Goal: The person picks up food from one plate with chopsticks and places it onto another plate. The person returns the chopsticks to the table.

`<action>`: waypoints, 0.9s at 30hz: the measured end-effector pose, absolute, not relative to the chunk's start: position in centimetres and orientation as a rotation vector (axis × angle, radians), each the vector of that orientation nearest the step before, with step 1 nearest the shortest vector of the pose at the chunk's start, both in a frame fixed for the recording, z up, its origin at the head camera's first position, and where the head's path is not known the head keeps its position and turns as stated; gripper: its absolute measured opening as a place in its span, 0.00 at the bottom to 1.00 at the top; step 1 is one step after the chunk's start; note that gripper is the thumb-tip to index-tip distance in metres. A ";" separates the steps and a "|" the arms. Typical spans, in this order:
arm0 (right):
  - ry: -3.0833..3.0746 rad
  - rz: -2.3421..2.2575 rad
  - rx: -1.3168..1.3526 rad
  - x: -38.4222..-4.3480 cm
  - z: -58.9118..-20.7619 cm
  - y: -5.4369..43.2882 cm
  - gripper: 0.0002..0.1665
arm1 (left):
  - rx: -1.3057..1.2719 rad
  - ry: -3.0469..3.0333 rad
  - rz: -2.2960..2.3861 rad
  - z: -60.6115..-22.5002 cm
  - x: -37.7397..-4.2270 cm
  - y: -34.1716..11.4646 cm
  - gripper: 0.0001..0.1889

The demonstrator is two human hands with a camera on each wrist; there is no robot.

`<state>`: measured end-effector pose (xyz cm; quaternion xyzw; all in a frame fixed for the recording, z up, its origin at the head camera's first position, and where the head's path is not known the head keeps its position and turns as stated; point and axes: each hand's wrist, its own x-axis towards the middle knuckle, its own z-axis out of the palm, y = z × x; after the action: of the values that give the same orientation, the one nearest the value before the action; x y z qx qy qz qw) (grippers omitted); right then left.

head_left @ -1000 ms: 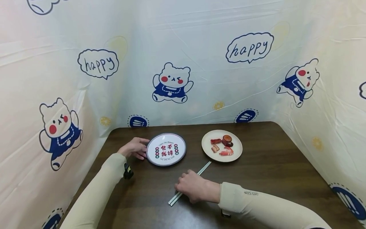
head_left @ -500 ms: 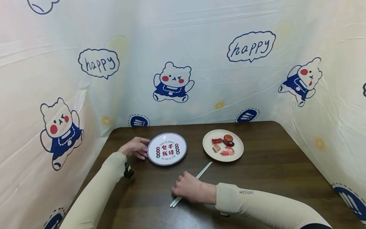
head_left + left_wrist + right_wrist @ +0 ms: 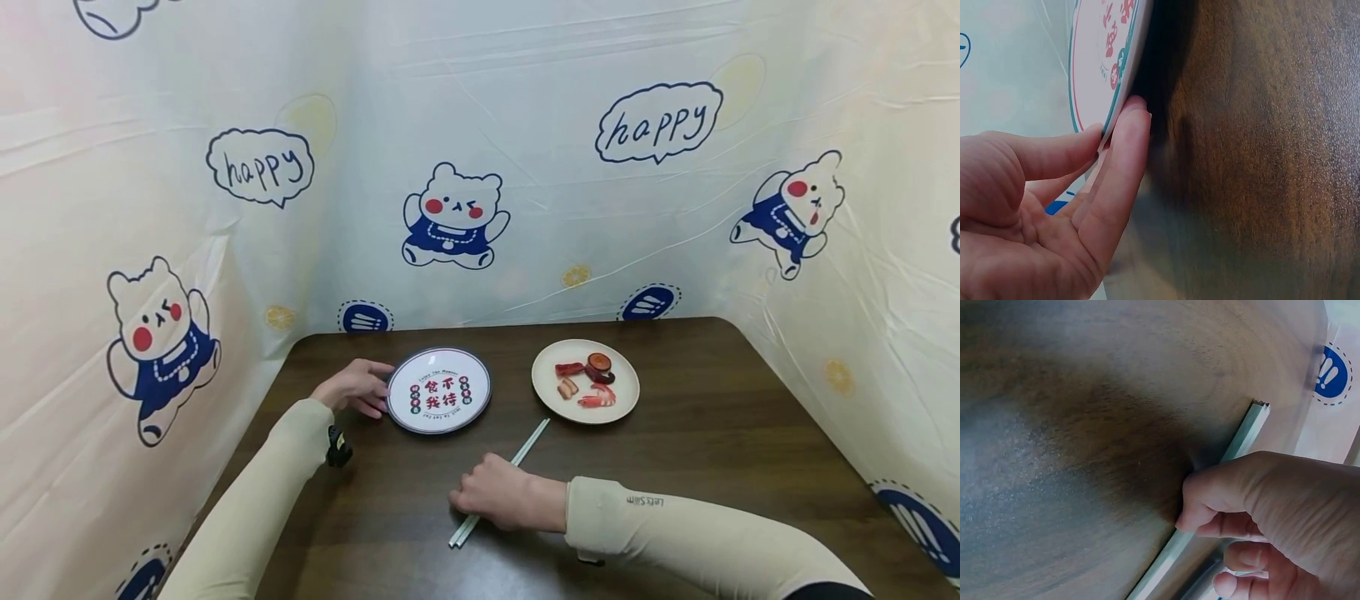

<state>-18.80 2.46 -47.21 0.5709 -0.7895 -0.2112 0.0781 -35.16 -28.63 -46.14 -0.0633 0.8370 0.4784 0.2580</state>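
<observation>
1. My read: the step in hand is securing the chopsticks [image 3: 534, 437] while the other side minds a plate. Can't swear to it, but that's how the pose looks.

2. Right hand [image 3: 506, 496] comes over the chopsticks from above, fingers curled round them. The grip is snug, with thumb and forefinger pinching in the wrist view, so no real gap beyond the sticks themselves.

3. The chopsticks slant across the surface [image 3: 720, 442] in front of both plates, far tips aimed at the cream plate [image 3: 543, 383], near its rim but not touching. Can't tell if they're flat down or slightly raised under that hand.

4. Left hand [image 3: 352, 390] is at the left rim of the printed plate [image 3: 438, 392], thumb on one side and a finger on the other. That grip is narrow, about just the rim's thickness. The plate sits left of the cream one, well apart from it.

5. Next move, I'd say, calls for keeping both sticks together as they're handled, with the left side steady.

6. Only worry: swing those tips too far and they could knock the cream plate or the prawn [image 3: 597, 397] on it.
</observation>
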 end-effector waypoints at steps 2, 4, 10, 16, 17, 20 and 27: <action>-2.366 -0.624 1.722 -18.8 -47.2 2.5 0.14 | -0.168 2.273 1.294 -46.2 -35.1 -28.7 0.35; -2.369 -0.610 1.735 -18.9 -47.2 2.6 0.14 | -0.168 2.273 1.296 -46.3 -35.1 -28.7 0.34; -2.373 -0.590 1.772 -19.0 -47.1 2.9 0.15 | -0.159 2.283 1.304 -46.3 -35.1 -28.6 0.35; -2.362 -0.623 1.759 -18.9 -47.1 3.4 0.16 | -0.162 2.292 1.304 -46.4 -34.9 -28.7 0.34; -2.366 -0.627 1.756 -18.9 -47.2 3.5 0.17 | -0.170 2.292 1.303 -46.4 -34.9 -28.7 0.34; -2.391 -0.608 1.757 -18.7 -47.2 3.7 0.17 | -0.176 2.290 1.295 -46.4 -34.9 -28.7 0.34; -2.439 -0.569 1.735 -18.5 -47.7 3.8 0.17 | -0.176 2.274 1.301 -46.2 -35.0 -28.7 0.35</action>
<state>-18.55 3.84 -47.65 0.5688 -0.7997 -0.1864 0.0475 -34.95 -28.70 -46.24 -0.0647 0.8374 0.4791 0.2550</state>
